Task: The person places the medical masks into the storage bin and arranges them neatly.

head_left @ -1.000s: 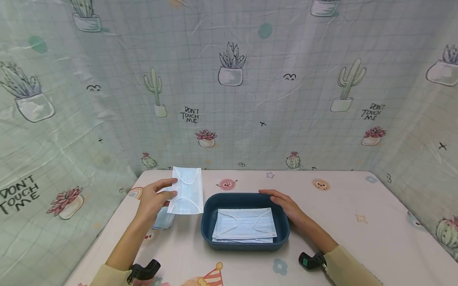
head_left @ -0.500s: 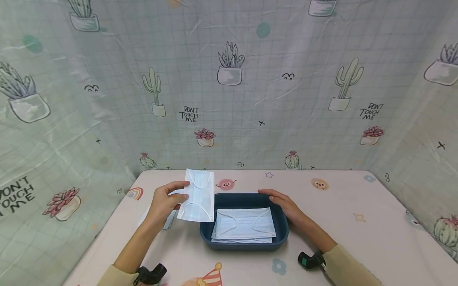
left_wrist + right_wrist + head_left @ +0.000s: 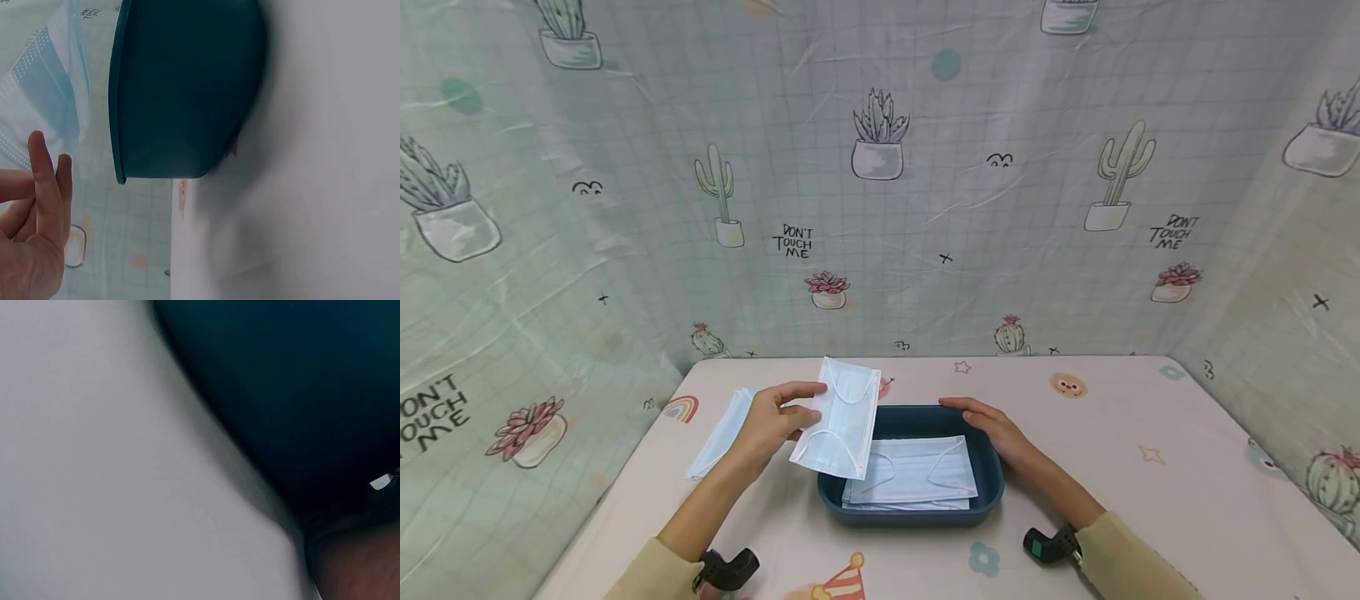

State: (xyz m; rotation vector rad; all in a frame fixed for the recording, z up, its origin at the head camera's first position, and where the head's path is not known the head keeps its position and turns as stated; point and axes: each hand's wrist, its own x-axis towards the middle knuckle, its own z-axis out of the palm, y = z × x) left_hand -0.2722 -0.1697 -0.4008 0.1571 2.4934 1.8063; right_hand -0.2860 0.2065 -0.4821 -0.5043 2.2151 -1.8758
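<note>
In the head view my left hand (image 3: 772,423) pinches a light blue face mask (image 3: 842,417) by its left edge. The mask is tilted above the left rim of a dark blue bin (image 3: 910,518). Inside the bin lies a stack of face masks (image 3: 917,471), ear loops showing on the top one. My right hand (image 3: 1000,433) rests on the bin's right back corner with fingers extended. Up close, the left wrist view has the left hand (image 3: 40,212) and the held mask (image 3: 47,87) beside the bin. The right wrist view catches little of the right hand (image 3: 359,565).
More masks (image 3: 722,437) lie on the table left of the bin, partly behind my left forearm. Black wrist cameras sit on both wrists, the left one (image 3: 730,571) low over the patterned tablecloth (image 3: 1120,500). A printed curtain (image 3: 880,233) stands behind the table.
My left hand has carried the mask rightward and slightly down, from beside the bin to over its left rim. The loose masks at left have come more into view. The right hand stays put.
</note>
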